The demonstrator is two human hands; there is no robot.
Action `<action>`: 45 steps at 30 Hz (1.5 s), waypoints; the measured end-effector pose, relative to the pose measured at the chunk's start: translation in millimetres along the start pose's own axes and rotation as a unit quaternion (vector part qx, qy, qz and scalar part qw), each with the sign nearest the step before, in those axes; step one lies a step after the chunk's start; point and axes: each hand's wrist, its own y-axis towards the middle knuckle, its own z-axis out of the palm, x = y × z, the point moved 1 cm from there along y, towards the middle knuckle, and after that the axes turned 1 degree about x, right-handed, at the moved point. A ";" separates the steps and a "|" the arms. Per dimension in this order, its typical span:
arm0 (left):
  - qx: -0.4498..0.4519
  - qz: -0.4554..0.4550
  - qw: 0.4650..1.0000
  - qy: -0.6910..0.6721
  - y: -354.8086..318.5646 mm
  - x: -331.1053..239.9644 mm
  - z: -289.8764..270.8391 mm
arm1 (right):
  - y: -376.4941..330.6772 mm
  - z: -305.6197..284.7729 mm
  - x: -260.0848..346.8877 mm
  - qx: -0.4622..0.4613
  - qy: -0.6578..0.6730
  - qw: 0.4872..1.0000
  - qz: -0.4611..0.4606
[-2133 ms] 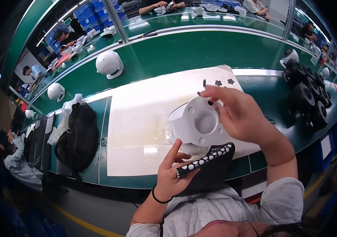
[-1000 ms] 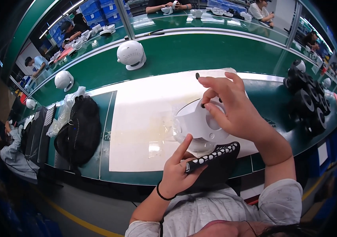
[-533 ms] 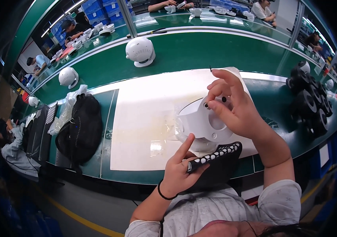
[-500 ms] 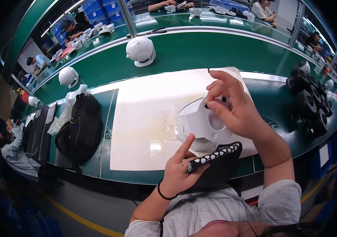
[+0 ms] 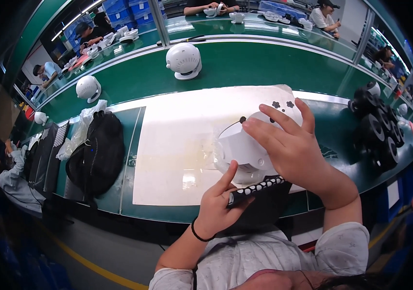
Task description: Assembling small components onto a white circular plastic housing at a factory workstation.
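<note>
A white rounded plastic housing (image 5: 238, 147) sits on the white board, partly wrapped in clear film. My right hand (image 5: 296, 152) lies over it with fingers stretched, covering much of its top. A small black round pad (image 5: 242, 120) shows at the housing's rim by the fingertips; whether the hand touches it I cannot tell. My left hand (image 5: 218, 210) grips a black sheet with rows of white round spots (image 5: 259, 187) along its edge, just in front of the housing. The left index finger points up against the housing's near side.
Under the housing lies the white board (image 5: 167, 145), with dark flower-shaped spots (image 5: 283, 104) at its far right. A black bag (image 5: 97, 154) is at left, black round parts (image 5: 380, 125) are stacked at right. White round devices (image 5: 183, 60) stand on the green belt (image 5: 264, 65); co-workers sit beyond.
My right hand has gone from a raised pinch to stretched fingers over the housing. The dotted sheet has tipped lower. The white devices on the belt have shifted slightly right.
</note>
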 end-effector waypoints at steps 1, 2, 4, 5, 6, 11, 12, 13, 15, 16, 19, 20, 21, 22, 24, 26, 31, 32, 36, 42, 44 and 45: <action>-0.001 0.001 1.000 0.000 -0.7 0.4 -0.7 | -1.6 -2.1 -0.7 0.000 0.000 1.000 -0.001; 0.002 -0.003 1.000 0.001 -1.6 1.2 -1.1 | -4.8 -4.9 -2.8 0.042 0.029 0.998 0.020; 0.005 -0.007 1.000 0.001 -2.0 0.6 -1.4 | -11.8 -9.3 -6.1 0.085 0.058 0.994 0.042; 0.006 -0.009 1.000 0.000 -1.3 0.0 -1.5 | -15.0 -10.8 -7.9 0.072 0.134 0.986 0.063; 0.009 -0.011 1.000 -0.003 -0.8 -0.9 -0.6 | -18.9 -12.9 -10.3 0.058 0.210 0.972 0.085; -0.002 0.000 1.000 -0.002 1.2 0.9 6.1 | -29.9 -3.2 -23.6 0.089 0.322 0.940 0.073; -0.008 0.008 1.000 -0.004 2.1 1.0 8.0 | -29.7 -1.8 -25.9 0.111 0.355 0.925 0.076; -0.007 0.007 1.000 -0.004 2.7 1.1 9.7 | -30.7 -0.6 -28.4 0.111 0.356 0.925 0.077; -0.001 0.000 1.000 0.002 3.3 1.1 12.5 | -33.0 3.1 -31.9 0.143 0.408 0.897 0.087; -0.001 -0.001 1.000 0.002 3.7 1.1 13.4 | -33.6 4.0 -32.6 0.144 0.409 0.897 0.088; -0.006 0.005 1.000 -0.001 3.2 1.8 11.0 | -32.3 7.2 -28.5 0.129 0.412 0.897 0.095; -0.008 0.012 1.000 -0.001 3.0 2.0 9.5 | -31.2 6.9 -25.5 0.128 0.401 0.902 0.093; -0.014 0.021 1.000 -0.002 3.0 1.7 9.5 | -30.6 5.0 -24.4 0.128 0.389 0.908 0.089; -0.014 0.020 1.000 -0.002 2.3 2.1 9.4 | -30.2 2.2 -23.9 0.129 0.389 0.908 0.089; 0.006 0.021 1.000 0.008 -0.2 5.0 6.5 | -27.8 -3.3 -20.6 0.141 0.308 0.939 0.067; 0.006 0.022 1.000 0.005 -2.7 7.8 1.5 | -25.2 -11.4 -14.5 0.157 0.254 0.953 0.043; 0.004 0.028 1.000 -0.003 -2.5 6.4 -2.1 | -31.6 -20.0 -0.2 0.162 0.118 0.979 -0.034; 0.002 0.026 1.000 -0.004 -2.8 6.5 -4.1 | -32.2 -19.1 3.7 0.149 0.096 0.983 -0.042; 0.000 0.016 1.000 0.005 -3.3 4.3 -8.2 | -25.2 -22.9 2.3 0.136 0.116 0.983 -0.040; -0.014 0.027 0.999 -0.014 -3.2 5.4 -18.9 | -18.8 -14.9 12.0 0.105 0.187 0.976 -0.019; -0.019 0.030 0.999 -0.016 -4.5 6.8 -19.3 | -18.5 -14.6 13.7 0.078 0.203 0.976 -0.029; -0.020 0.034 0.999 -0.019 -5.2 7.5 -20.9 | -18.6 -14.4 16.0 0.050 0.219 0.974 -0.036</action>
